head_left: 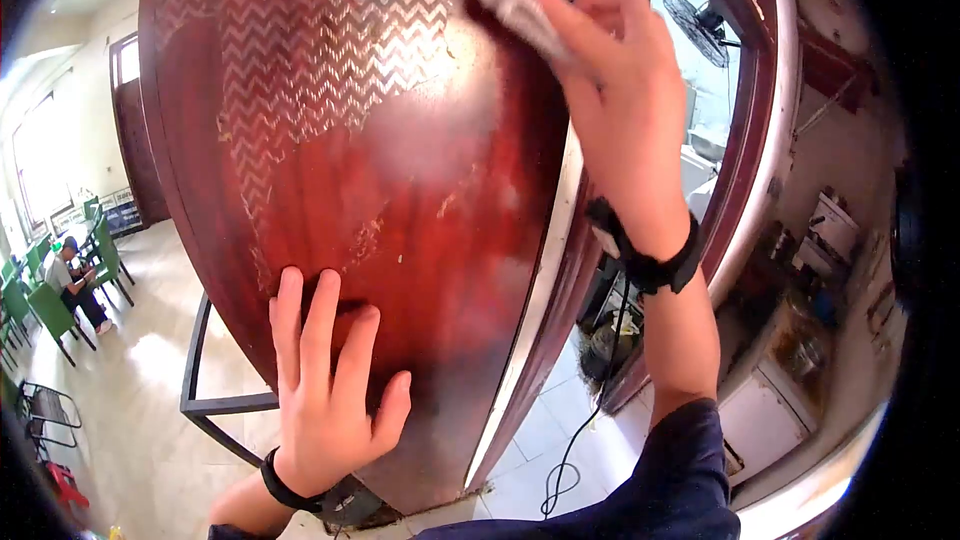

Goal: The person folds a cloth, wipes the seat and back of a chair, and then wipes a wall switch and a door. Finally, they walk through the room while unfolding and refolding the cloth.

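Note:
A dark red wooden door (330,180) fills the middle of the view. Zigzag lines of residue (330,30) cover its upper part, while the lower surface looks smoother with a few flaky specks. My right hand (625,70) grips a bunched whitish cloth (525,5), pressed to the door near its upper right edge. The cloth is slightly blurred, and part of it is hidden by my fingers. Lower down, my left hand (330,380) rests with fingers spread on the door's lower left, holding nothing. Both wrists wear black bands.
A black metal frame (235,404) stands left of the door. Farther left, a person (75,280) sits among green chairs (50,315). Through the doorway on the right are a fan (697,25) and a black cable (600,400) hanging to the tiled floor. A cluttered white cabinet (760,420) stands at right.

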Demonstrator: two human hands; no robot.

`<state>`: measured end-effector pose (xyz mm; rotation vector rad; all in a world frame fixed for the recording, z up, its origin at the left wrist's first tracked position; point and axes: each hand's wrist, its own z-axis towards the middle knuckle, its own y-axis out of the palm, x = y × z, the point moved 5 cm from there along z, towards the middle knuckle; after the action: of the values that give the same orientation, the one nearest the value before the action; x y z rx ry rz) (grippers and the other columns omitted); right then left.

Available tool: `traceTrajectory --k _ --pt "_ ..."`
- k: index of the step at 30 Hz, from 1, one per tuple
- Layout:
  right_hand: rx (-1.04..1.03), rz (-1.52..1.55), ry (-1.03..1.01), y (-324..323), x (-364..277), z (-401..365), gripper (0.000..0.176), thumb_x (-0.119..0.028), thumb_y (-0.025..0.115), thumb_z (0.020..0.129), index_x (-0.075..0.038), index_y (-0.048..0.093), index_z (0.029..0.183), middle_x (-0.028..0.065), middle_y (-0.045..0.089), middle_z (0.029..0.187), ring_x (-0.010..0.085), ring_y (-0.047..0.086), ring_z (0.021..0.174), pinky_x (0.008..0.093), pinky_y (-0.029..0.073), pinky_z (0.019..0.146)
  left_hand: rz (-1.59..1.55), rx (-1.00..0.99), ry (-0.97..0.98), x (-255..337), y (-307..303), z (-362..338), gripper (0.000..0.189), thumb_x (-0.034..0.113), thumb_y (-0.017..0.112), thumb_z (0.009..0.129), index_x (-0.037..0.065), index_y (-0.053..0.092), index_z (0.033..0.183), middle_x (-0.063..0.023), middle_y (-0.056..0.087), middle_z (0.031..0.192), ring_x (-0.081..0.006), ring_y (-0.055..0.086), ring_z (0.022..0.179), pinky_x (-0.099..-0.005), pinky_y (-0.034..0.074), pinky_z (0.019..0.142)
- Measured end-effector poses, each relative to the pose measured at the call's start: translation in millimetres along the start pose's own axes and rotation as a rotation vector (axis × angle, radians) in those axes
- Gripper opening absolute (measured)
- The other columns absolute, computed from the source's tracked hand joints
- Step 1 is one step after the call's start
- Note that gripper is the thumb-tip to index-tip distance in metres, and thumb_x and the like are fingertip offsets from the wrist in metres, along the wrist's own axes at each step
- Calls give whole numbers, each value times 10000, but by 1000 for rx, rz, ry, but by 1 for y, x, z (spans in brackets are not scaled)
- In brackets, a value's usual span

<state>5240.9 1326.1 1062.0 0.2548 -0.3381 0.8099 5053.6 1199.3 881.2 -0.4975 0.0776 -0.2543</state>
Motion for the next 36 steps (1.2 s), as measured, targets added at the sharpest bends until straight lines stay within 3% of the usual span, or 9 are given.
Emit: traceTrajectory --k 4,10,14,16,19,24,25,30,36 --pt "-350 112 -227 -8 -61 -71 462 -128 705 754 -230 758 1201 -1 600 998 214 585 907 369 523 805 -38 -27 32 -3 -5 1 470 202 704 801 -71 638 1178 -297 416 1518 -549 310 1444 -678 305 1120" --pt "-229 76 -375 -4 -62 -63 439 -188 676 765 -235 752 1194 -11 603 1047 216 594 942 341 530 819 -59 -38 57 -5 -6 4 443 190 711 793 -67 650 1148 -289 424 1520 -534 316 1448 -652 308 1133" --pt "64 -34 -310 14 -6 25 408 -78 612 825 -244 757 1168 47 654 1066 292 602 968 388 532 816 -56 -53 53 -4 -6 3 439 198 711 792 -64 656 1140 -293 428 1517 -537 317 1446 -655 307 1132" --pt "-36 -13 -125 11 13 69 292 -89 561 978 -39 683 1239 251 646 1163 413 622 1052 465 514 897 -49 -31 42 -2 -6 1 436 206 707 798 -56 658 1143 -301 425 1515 -540 322 1442 -655 305 1134" --pt "259 -102 -225 6 11 88 342 19 625 896 -71 728 1210 194 664 1144 368 625 991 426 527 887 -24 -55 48 -3 -8 0 430 212 701 807 -50 662 1146 -309 423 1513 -546 325 1438 -653 303 1136" --pt "83 148 -201 12 -9 46 306 -37 615 933 -85 728 1213 172 665 1145 326 620 986 416 525 907 -90 -75 48 -6 -10 -2 465 236 694 825 -61 646 1179 -314 414 1519 -546 316 1442 -643 286 1148" --pt "57 156 -316 23 -17 26 411 -62 592 833 -233 755 1169 61 669 1074 306 593 976 398 529 829 -102 -73 48 -6 -11 -2 483 252 690 834 -64 638 1196 -314 411 1522 -543 312 1445 -640 279 1150" --pt "-381 381 -270 -1 -101 -66 427 -243 707 777 -267 750 1201 -27 633 1291 209 561 1069 338 474 859 -50 -129 75 -6 -11 -3 585 312 679 875 -62 594 1317 -309 375 1557 -543 280 1467 -649 248 1162" --pt "-241 268 -289 10 -92 -46 415 -208 680 791 -246 751 1199 -25 625 1322 230 564 1102 352 487 892 -88 -92 51 -2 -13 -2 562 282 697 859 -51 616 1304 -321 378 1554 -515 299 1475 -647 265 1156"
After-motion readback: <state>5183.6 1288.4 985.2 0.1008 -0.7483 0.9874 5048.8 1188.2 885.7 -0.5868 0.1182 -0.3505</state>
